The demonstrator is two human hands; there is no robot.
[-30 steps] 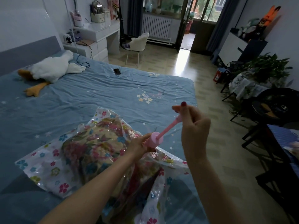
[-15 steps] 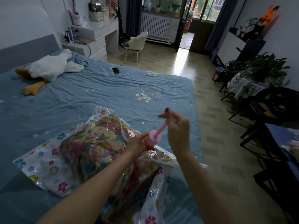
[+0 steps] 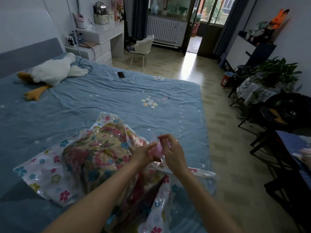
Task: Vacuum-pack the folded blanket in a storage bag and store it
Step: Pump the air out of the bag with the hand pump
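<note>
left arm: bare, reaches forward from lower left | left hand (image 3: pixel 144 154): fingers curled round a pink pump, blurred | right arm: bare, reaches forward from lower right | right hand (image 3: pixel 171 148): fingers bent, pinching the pump's top | hands: close together, nearly touching

Daylight from the balcony door (image 3: pixel 193 31) gleams on the tiled floor (image 3: pixel 193 68) beside the blue bed (image 3: pixel 101 98).

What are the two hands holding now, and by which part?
Both hold the pink hand pump on the storage bag: left hand at its body, right hand at its blurred upper end.
</note>
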